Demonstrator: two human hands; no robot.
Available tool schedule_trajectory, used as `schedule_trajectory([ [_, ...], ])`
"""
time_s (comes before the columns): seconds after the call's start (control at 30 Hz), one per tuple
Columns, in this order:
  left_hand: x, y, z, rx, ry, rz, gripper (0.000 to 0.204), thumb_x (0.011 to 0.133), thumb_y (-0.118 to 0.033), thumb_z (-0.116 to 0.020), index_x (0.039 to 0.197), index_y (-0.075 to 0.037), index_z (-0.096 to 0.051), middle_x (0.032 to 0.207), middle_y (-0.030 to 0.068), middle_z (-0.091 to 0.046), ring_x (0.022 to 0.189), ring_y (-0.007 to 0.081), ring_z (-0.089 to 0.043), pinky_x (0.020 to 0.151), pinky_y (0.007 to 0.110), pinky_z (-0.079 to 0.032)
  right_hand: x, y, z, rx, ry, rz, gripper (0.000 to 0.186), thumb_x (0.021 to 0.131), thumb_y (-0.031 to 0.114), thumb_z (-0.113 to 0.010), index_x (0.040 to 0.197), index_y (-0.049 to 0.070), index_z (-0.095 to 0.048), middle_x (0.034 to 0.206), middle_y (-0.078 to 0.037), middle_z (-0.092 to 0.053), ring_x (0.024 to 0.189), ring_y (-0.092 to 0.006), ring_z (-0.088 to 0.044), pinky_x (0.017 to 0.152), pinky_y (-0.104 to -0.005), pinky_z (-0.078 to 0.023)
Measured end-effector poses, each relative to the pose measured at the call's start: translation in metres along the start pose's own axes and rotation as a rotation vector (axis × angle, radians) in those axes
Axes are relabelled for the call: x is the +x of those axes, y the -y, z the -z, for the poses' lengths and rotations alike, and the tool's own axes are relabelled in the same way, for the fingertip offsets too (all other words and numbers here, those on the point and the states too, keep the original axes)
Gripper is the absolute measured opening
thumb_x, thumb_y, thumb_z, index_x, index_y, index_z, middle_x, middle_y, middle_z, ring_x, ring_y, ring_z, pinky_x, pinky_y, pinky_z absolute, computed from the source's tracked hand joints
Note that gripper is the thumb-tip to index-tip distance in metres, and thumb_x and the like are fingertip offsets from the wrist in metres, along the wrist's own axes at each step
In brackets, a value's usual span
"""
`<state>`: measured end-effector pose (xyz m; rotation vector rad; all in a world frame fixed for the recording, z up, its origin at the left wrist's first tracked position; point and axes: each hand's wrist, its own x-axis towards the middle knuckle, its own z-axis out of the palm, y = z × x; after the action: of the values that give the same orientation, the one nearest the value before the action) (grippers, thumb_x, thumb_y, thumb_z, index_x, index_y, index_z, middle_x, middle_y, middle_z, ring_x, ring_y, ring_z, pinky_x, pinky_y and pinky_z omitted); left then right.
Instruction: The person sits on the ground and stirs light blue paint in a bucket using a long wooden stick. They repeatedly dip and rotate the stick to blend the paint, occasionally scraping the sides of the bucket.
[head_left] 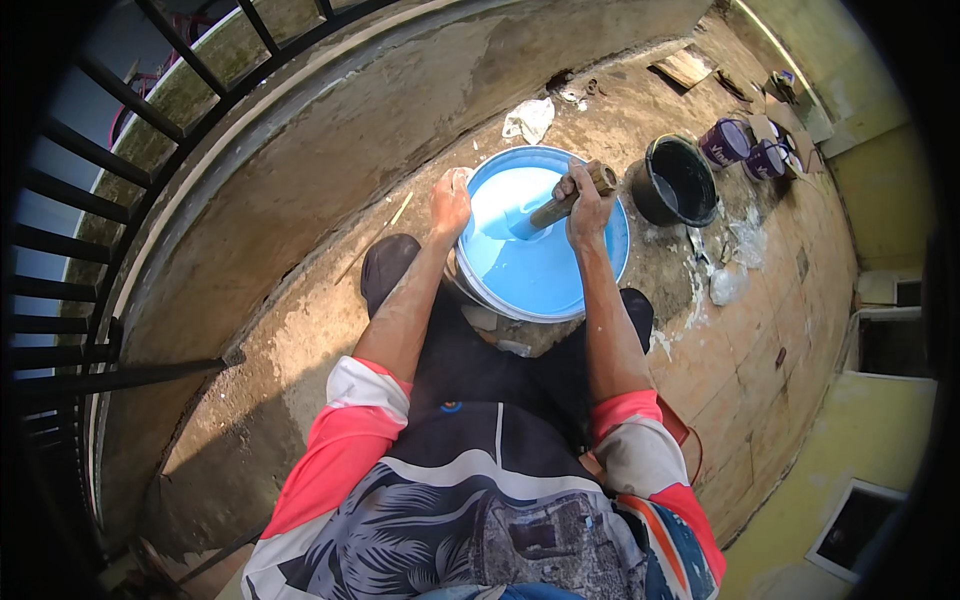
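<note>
A large bucket point(532, 315) of light blue paint stands between my knees. My left hand point(451, 202) has its fingers closed on the bucket's left rim. A brown stick point(551, 212), perhaps bamboo or wood, slants down into the paint, its lower part coated blue. My right hand point(587, 205) is wrapped round its upper end, over the right side of the bucket.
A black bucket point(676, 185) stands right of the paint, with purple tubs point(724, 142) and cardboard beyond. Crumpled white plastic point(529, 120) and splattered scraps point(730, 283) lie on the concrete floor. A low wall point(221, 275) with black railings runs along the left; a yellow wall point(820, 471) is at right.
</note>
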<state>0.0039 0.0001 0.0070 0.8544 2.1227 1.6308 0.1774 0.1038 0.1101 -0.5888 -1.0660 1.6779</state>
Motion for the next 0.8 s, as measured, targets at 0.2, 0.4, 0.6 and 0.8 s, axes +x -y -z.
schedule_trajectory([
  [0.2,-0.004,-0.009,0.003,0.005,0.004,0.034,0.036,0.105,-0.022,-0.041,0.111,-0.001,-0.070,0.104,0.0189,-0.072,0.098,0.0304,-0.067,0.090,0.040,-0.049,-0.014,0.028,0.011,-0.224,0.225,-0.199,0.025,0.089,0.008,-0.071,0.073,0.009,-0.053,0.062,0.000,-0.053,0.052,-0.0092,-0.050,0.048,-0.0259,-0.041],
  [0.4,-0.001,-0.003,0.002,-0.032,0.007,0.069,0.036,0.104,-0.024,-0.042,0.112,-0.001,-0.069,0.105,0.0221,-0.072,0.101,0.0393,-0.068,0.090,0.045,-0.050,0.005,0.080,-0.012,-0.462,0.188,0.158,0.024,0.090,0.010,-0.071,0.070,0.006,-0.057,0.056,0.001,-0.053,0.048,-0.0079,-0.049,0.044,-0.0255,-0.039],
  [0.6,0.000,0.003,0.001,-0.027,0.020,-0.003,0.036,0.104,-0.023,-0.042,0.111,-0.001,-0.069,0.104,0.0231,-0.072,0.101,0.0409,-0.067,0.090,0.047,-0.050,0.023,0.097,-0.007,-0.292,0.251,0.298,0.020,0.090,0.003,-0.068,0.077,0.007,-0.053,0.064,-0.002,-0.051,0.053,-0.0102,-0.046,0.052,-0.0292,-0.041],
  [0.8,0.005,0.014,-0.001,-0.030,0.019,-0.064,0.035,0.103,-0.021,-0.043,0.110,0.001,-0.069,0.104,0.0239,-0.071,0.102,0.0415,-0.067,0.090,0.047,-0.050,0.031,0.056,0.020,-0.353,0.364,0.247,0.020,0.090,0.002,-0.068,0.076,0.005,-0.056,0.063,-0.001,-0.057,0.058,-0.0081,-0.054,0.052,-0.0251,-0.042],
])
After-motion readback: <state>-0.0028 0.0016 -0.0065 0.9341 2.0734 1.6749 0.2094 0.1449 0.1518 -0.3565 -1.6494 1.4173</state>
